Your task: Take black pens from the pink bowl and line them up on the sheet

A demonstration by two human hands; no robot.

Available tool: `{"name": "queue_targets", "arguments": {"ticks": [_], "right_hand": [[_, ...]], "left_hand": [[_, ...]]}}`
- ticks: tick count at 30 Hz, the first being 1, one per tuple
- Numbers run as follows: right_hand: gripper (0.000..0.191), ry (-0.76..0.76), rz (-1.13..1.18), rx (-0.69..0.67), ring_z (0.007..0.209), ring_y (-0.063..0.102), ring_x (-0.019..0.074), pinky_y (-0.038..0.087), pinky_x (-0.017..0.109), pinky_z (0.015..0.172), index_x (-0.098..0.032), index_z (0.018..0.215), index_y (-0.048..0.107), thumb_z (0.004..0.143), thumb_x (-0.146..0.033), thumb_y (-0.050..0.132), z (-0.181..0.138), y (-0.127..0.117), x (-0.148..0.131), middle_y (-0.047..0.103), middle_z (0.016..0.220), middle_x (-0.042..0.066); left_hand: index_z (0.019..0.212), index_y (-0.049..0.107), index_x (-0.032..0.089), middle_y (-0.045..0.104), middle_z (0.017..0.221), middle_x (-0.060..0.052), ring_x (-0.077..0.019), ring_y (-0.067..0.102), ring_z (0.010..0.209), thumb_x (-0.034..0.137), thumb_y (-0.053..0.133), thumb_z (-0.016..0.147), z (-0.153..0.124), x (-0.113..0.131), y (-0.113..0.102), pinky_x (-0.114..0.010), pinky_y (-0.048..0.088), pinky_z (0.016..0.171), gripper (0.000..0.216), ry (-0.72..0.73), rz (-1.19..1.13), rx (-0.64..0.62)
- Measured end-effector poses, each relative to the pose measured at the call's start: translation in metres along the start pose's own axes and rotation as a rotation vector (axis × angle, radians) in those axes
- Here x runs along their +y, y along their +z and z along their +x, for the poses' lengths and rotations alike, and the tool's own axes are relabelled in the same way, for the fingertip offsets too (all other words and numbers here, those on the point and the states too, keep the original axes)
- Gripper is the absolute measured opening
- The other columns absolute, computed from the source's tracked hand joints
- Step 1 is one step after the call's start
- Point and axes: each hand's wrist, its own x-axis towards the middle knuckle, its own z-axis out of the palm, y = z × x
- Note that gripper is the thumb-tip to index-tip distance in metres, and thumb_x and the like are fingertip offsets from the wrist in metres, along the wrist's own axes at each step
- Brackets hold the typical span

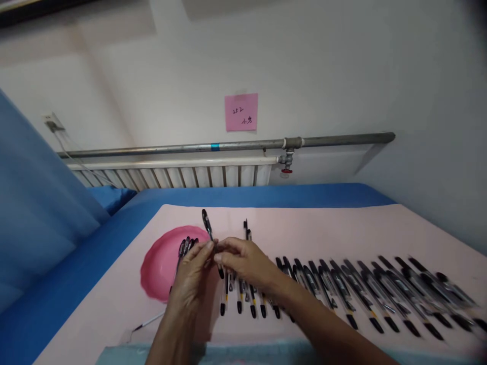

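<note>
A black-capped pen (206, 221) stands tilted between my two hands, its cap end up and its dark lower end showing beneath the fingers. My left hand (189, 274) pinches it around the middle. From the other side, my right hand (245, 261) closes its thumb and fingers at the same spot; whether it grips the pen or a small part there is hidden. Just left of the hands, a pink scalloped bowl (154, 271) holds several black-capped pens (186, 246). Under and beyond my right hand, more pens (239, 296) lie side by side.
A long row of clear-barrelled pens (342, 291) stretches right across the pink sheet (323, 228). A thin white stick with a dark tip (150, 320) lies near the front left. Behind the blue surface (266, 195) are a radiator (182, 176) and a pipe (160, 150).
</note>
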Motion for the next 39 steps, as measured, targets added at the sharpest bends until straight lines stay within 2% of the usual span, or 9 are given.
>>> {"name": "queue_targets", "arguments": {"ticks": [3,7,14,21,24,30,34,36,39], "right_hand": [[0.009,0.104,0.101,-0.029,0.046,0.041,0.0054,0.033,0.017,0.045,-0.016,0.076,0.059,0.072,-0.021,0.053,-0.002,0.004,-0.001,0.048,0.053,-0.006],[0.009,0.198,0.153,-0.134,0.042,0.033,0.0035,0.023,0.015,0.036,-0.015,0.071,0.058,0.071,-0.022,0.052,-0.003,-0.004,0.000,0.047,0.054,-0.005],[0.011,0.330,0.262,-0.326,0.036,0.029,0.0018,0.020,0.014,0.033,-0.015,0.072,0.058,0.071,-0.025,0.052,-0.008,-0.005,-0.002,0.049,0.052,-0.005],[0.015,0.328,0.168,-0.341,0.041,0.036,0.0023,0.028,0.013,0.036,-0.015,0.080,0.061,0.067,-0.022,0.057,-0.009,-0.010,0.001,0.057,0.062,-0.003],[0.016,0.301,0.159,-0.338,0.040,0.034,0.0023,0.026,0.014,0.035,-0.014,0.080,0.062,0.067,-0.022,0.056,-0.007,-0.012,0.005,0.055,0.058,-0.003],[0.012,0.247,0.250,-0.261,0.041,0.032,0.0022,0.020,0.013,0.034,-0.014,0.075,0.060,0.068,-0.022,0.053,-0.006,-0.008,0.004,0.051,0.056,-0.004],[0.015,0.268,0.312,-0.304,0.038,0.031,0.0018,0.019,0.014,0.034,-0.013,0.078,0.060,0.069,-0.024,0.054,-0.007,-0.007,0.003,0.050,0.055,-0.004],[0.016,0.276,0.340,-0.332,0.037,0.030,0.0019,0.018,0.014,0.033,-0.013,0.079,0.061,0.068,-0.023,0.054,-0.007,-0.007,0.003,0.052,0.055,-0.003],[0.016,0.275,0.369,-0.362,0.038,0.031,0.0020,0.018,0.015,0.033,-0.013,0.079,0.061,0.068,-0.023,0.054,-0.007,-0.008,0.003,0.055,0.058,-0.002]], "left_hand": [[0.076,0.067,0.013,0.064,0.070,-0.003,-0.0110,0.057,0.062,0.025,0.074,0.058,-0.002,0.000,0.007,-0.021,0.044,0.058,0.023,0.006,-0.045,-0.015],[0.084,0.066,0.013,0.066,0.080,-0.007,-0.0139,0.060,0.071,0.034,0.066,0.068,0.000,0.016,-0.002,-0.024,0.048,0.062,0.026,0.028,-0.152,-0.005],[0.091,0.066,0.012,0.067,0.081,-0.009,-0.0163,0.063,0.077,0.021,0.066,0.068,0.002,0.021,-0.010,-0.027,0.050,0.071,0.025,0.059,-0.227,-0.005],[0.074,0.063,0.015,0.065,0.077,-0.003,-0.0123,0.061,0.076,0.015,0.061,0.069,0.010,0.035,-0.032,-0.026,0.050,0.075,0.005,0.160,-0.342,0.159],[0.072,0.061,0.015,0.061,0.070,0.001,-0.0073,0.056,0.064,0.010,0.060,0.064,0.011,0.046,-0.045,-0.021,0.049,0.067,0.009,0.265,-0.361,0.211],[0.066,0.054,0.015,0.049,0.061,0.003,-0.0047,0.044,0.050,0.014,0.063,0.064,0.002,0.039,-0.029,-0.017,0.043,0.049,0.009,0.225,-0.307,0.020],[0.073,0.058,0.014,0.033,0.051,0.008,-0.0012,0.022,0.036,0.024,0.064,0.069,-0.001,0.029,-0.015,-0.013,0.019,0.029,0.012,0.072,-0.190,-0.131],[0.086,0.061,0.014,0.035,0.051,0.008,-0.0010,0.024,0.036,0.026,0.065,0.069,-0.001,0.027,-0.013,-0.012,0.020,0.030,0.021,0.040,-0.158,-0.133],[0.083,0.063,0.010,0.043,0.055,0.004,-0.0013,0.032,0.041,0.024,0.068,0.066,-0.001,0.026,-0.015,-0.012,0.025,0.033,0.022,0.057,-0.145,-0.113]]}}
